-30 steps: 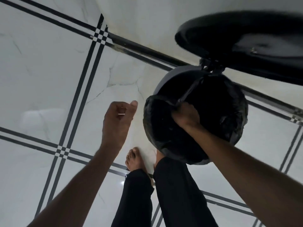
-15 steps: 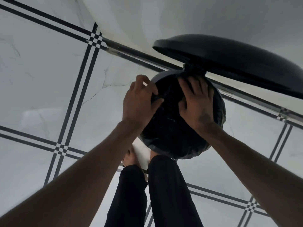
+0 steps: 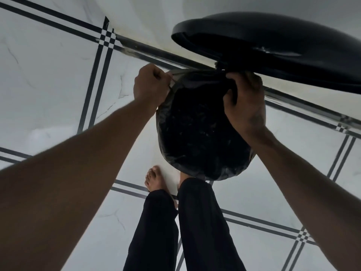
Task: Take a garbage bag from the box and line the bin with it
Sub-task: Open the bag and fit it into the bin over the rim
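Note:
A black garbage bag [image 3: 197, 133] fills the mouth of the round bin on the floor, and its plastic drapes over the near rim. The bin's black lid [image 3: 273, 49] stands raised above and behind it. My left hand [image 3: 150, 85] is clenched on the bag's edge at the bin's far-left rim, pulling a strip of plastic taut. My right hand [image 3: 246, 102] grips the bag's edge at the far-right rim, just under the lid's hinge. The bin's body is hidden under the bag. No box is in view.
The bin stands on white marble floor tiles with dark stripes [image 3: 97, 75], close to a pale wall [image 3: 148, 18] behind it. My two legs in dark trousers [image 3: 175, 227] and a bare foot [image 3: 154, 178] are right in front of the bin.
Both hands have moved apart along the far rim, left hand to the left and right hand to the right, stretching the bag's edge over it. A second ago the left hand was off the bag.

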Demonstrator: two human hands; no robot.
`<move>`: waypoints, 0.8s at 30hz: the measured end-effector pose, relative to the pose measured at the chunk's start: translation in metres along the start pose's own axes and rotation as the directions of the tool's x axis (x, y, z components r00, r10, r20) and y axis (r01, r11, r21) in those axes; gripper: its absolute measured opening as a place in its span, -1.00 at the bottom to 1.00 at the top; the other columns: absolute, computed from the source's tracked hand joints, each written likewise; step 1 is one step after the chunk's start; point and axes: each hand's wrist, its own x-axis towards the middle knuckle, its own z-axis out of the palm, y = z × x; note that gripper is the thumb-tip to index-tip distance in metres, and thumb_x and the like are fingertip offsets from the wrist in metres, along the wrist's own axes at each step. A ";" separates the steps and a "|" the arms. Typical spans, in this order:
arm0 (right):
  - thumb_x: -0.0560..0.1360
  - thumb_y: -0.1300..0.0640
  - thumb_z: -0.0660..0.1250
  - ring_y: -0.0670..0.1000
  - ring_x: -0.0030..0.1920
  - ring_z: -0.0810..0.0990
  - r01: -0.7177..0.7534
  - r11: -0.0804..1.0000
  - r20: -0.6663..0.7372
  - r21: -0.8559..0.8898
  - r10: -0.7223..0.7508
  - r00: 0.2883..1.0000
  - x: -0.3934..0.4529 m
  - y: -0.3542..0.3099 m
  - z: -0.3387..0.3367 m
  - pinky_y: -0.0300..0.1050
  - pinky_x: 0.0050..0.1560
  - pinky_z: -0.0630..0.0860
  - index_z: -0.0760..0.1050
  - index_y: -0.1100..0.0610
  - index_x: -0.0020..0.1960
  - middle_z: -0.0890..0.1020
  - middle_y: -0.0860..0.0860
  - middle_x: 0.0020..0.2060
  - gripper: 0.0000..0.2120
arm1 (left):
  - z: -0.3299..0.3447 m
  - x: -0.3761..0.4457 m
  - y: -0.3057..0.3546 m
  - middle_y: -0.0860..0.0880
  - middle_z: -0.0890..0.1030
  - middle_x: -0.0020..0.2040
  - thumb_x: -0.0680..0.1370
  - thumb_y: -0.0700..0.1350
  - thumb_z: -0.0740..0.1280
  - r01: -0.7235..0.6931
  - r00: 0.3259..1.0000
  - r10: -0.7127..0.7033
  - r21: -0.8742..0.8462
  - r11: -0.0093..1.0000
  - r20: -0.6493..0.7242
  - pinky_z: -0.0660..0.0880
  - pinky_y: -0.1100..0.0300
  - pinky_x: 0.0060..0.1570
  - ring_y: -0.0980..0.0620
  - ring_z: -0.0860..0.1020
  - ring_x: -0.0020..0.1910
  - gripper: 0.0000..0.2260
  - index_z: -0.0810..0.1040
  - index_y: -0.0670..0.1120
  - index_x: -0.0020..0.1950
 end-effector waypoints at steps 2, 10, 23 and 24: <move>0.46 0.21 0.20 0.17 0.12 0.53 -0.059 0.996 -0.035 0.065 0.061 0.997 0.003 0.008 -0.003 -0.16 0.10 0.42 0.54 0.22 0.16 0.58 0.17 0.10 -0.68 | -0.002 0.005 -0.001 0.07 0.66 -0.14 0.48 0.09 0.45 -0.023 1.000 0.023 0.140 0.990 0.000 0.57 0.09 -0.04 0.03 0.63 -0.08 -0.83 0.57 0.03 -0.19; 0.56 0.09 0.18 0.02 0.13 0.62 -0.341 0.924 0.028 0.171 0.341 0.940 0.000 0.022 -0.020 -0.25 0.07 0.43 0.60 0.06 0.22 0.69 0.00 0.11 -0.68 | -0.010 0.002 0.011 -0.03 0.71 -0.16 0.40 -0.05 0.40 -0.148 0.984 0.127 0.178 0.973 0.125 0.63 0.06 -0.01 -0.06 0.69 -0.15 -0.92 0.62 -0.03 -0.18; 0.62 0.06 0.30 0.22 0.06 0.65 -0.669 0.184 0.476 0.720 0.571 0.669 -0.010 0.079 -0.017 0.23 0.21 0.58 0.54 0.34 0.24 0.65 0.27 0.10 -0.63 | -0.004 0.001 0.015 -0.09 0.72 0.01 0.52 0.27 0.27 0.030 0.920 0.041 -0.172 0.985 0.389 0.55 -0.09 0.26 -0.04 0.69 0.01 -0.52 0.71 -0.12 -0.01; 0.63 0.08 0.28 0.24 0.09 0.63 -0.678 0.096 0.509 0.729 0.586 0.631 -0.009 0.082 -0.016 0.26 0.22 0.56 0.50 0.36 0.28 0.63 0.28 0.13 -0.62 | -0.005 0.000 0.015 -0.06 0.72 -0.01 0.54 0.25 0.27 0.035 0.915 0.035 -0.167 0.985 0.402 0.54 -0.06 0.27 -0.01 0.68 0.00 -0.56 0.72 -0.08 -0.03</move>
